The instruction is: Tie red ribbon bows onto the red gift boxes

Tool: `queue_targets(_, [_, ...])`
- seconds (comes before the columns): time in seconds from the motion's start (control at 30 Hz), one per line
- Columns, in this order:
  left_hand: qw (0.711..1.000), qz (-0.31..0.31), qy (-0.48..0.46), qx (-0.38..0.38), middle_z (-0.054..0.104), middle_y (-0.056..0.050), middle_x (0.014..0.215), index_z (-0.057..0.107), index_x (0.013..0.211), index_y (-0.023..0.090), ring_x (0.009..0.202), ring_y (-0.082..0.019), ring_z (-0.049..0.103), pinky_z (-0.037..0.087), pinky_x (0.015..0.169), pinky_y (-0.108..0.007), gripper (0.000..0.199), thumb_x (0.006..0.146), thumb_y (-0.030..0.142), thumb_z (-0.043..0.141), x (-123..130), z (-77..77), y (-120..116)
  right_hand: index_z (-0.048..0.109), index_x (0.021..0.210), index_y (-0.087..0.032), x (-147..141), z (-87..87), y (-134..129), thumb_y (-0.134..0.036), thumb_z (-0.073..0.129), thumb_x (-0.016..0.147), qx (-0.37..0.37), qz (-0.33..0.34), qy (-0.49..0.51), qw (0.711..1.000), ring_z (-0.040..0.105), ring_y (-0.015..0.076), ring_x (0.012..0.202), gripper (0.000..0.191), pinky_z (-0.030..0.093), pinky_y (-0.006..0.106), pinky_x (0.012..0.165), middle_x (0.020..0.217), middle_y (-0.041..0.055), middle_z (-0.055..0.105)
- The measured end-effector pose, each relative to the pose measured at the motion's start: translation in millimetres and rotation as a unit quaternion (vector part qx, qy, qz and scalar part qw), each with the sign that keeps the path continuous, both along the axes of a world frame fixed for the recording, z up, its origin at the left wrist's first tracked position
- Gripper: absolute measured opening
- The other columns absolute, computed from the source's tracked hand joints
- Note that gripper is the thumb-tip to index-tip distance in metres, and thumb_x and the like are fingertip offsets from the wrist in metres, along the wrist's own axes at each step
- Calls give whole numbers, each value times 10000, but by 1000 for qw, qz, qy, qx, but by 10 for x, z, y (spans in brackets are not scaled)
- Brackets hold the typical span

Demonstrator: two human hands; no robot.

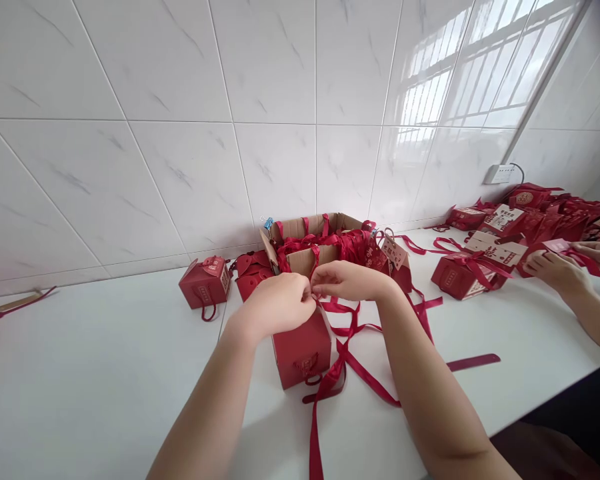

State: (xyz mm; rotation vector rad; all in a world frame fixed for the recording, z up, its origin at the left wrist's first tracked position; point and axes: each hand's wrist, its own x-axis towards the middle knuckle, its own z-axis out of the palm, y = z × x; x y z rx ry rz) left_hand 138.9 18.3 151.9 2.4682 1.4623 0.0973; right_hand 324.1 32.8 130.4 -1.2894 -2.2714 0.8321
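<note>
A red gift box (303, 350) with a cord loop on its side stands on the table in front of me. Over its top, my left hand (284, 301) is closed, fingertips meeting those of my right hand (347, 280), which is closed in a pinch. What lies between the fingertips is too small and covered to make out. Just right of the box, a dark red satin ribbon (337, 365) trails across the table and down toward me. A flat dark red strip (325, 395) lies by the box's base.
Behind my hands, an open cardboard carton (300, 228) holds many red ribbons. Another red box (205, 283) stands to the left, near a tan and red strip (19, 301). At right, a co-worker's hands (555, 270) handle a red box beside piled boxes (545, 223). A tiled wall (275, 167) bounds the back.
</note>
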Motion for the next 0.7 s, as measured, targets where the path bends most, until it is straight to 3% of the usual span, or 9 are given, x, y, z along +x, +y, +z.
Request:
queue_targets(0.13, [998, 37, -47, 26, 526, 17, 666, 422, 637, 209, 513, -119, 412, 281, 437, -257, 154, 766, 289, 452, -105, 131, -96, 648, 852, -169, -57, 25, -16, -461, 476, 908, -3, 45, 43, 998, 469, 102, 594, 344, 368, 244, 527, 734, 11, 584])
queue_targets(0.33, [994, 60, -64, 65, 502, 19, 681, 435, 634, 213, 555, -126, 424, 316, 465, -247, 198, 804, 315, 437, -283, 286, -283, 662, 902, -159, -149, 58, -68, -377, 565, 881, -23, 117, 109, 987, 555, 112, 704, 240, 423, 234, 619, 820, 23, 653])
queue_targets(0.43, [996, 77, -40, 38, 472, 10, 631, 443, 641, 215, 541, -134, 416, 310, 457, -248, 236, 834, 352, 438, -369, 326, -321, 637, 879, -155, -174, 77, -101, -388, 564, 877, -50, 140, 121, 982, 539, 105, 681, 244, 406, 227, 592, 792, 17, 640])
queue_targets(0.57, [994, 106, 16, -21, 470, 4, 612, 536, 766, 245, 500, -140, 388, 266, 448, -259, 182, 864, 335, 412, -435, 315, -226, 573, 780, -170, -240, 59, -108, -359, 513, 886, -14, 92, 74, 993, 427, 91, 605, 225, 355, 237, 560, 682, -27, 513])
queue_targets(0.7, [994, 93, 28, -40, 514, 6, 661, 589, 856, 272, 505, -138, 404, 248, 467, -264, 194, 823, 226, 404, -438, 223, -26, 450, 713, -192, -344, -29, -57, -319, 466, 877, -19, 71, 25, 997, 392, 100, 602, 208, 319, 249, 543, 673, -39, 450])
